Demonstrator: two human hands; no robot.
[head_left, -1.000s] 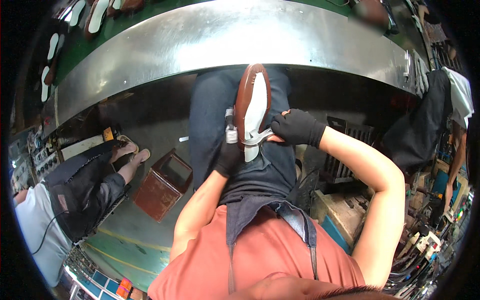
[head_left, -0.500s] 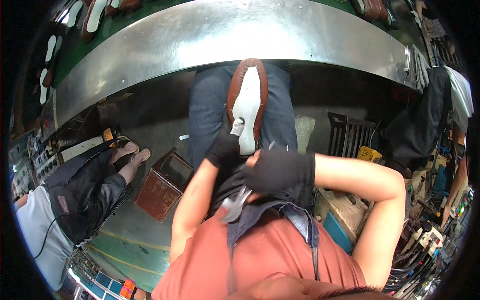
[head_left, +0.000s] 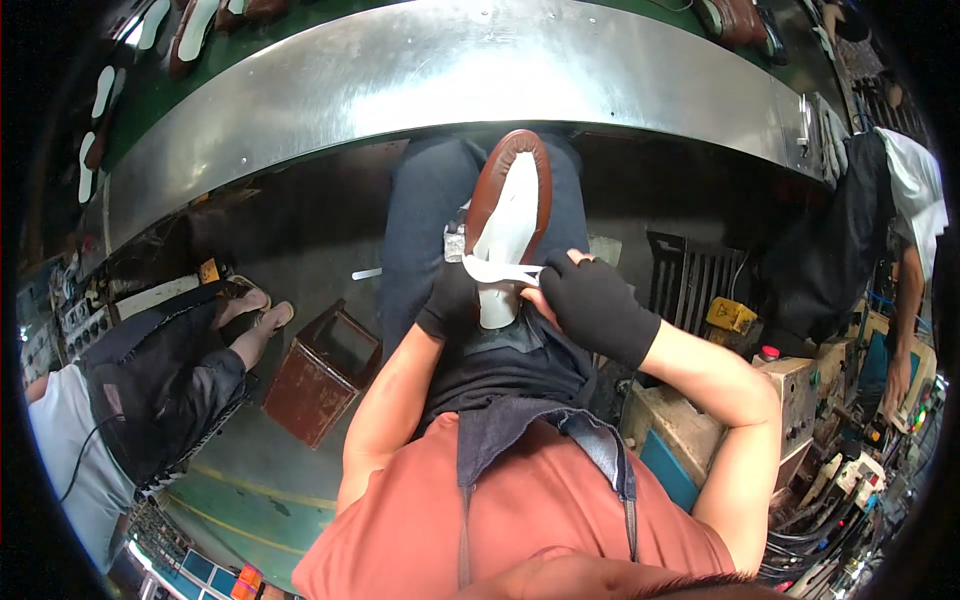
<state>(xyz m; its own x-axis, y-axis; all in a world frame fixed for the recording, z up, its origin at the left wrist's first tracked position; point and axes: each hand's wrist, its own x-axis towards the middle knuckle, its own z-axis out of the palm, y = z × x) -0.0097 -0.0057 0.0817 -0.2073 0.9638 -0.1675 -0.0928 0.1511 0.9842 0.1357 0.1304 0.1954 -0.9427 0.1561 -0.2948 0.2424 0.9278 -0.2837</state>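
Note:
A brown leather shoe lies sole side up across my thighs, its toe pointing away from me. Its pale insole faces up, with the leather edge folded around it at the toe. My left hand, in a black fingerless glove, grips the shoe's left side; a finger has a whitish wrapping. In the same kind of glove, my right hand is closed on the handles of metal pincers. Their head lies across the shoe's waist, close to my left hand; the jaw tips are hard to make out.
A metal bench edge runs ahead of my knees, with several shoes on the green surface beyond. Left are a brown box and a seated person. Machinery stands right, near another person's arm.
My right hand has swung the pincers up from near my chest onto the shoe, turning their head leftward. The shoe has shifted slightly right and tilted.

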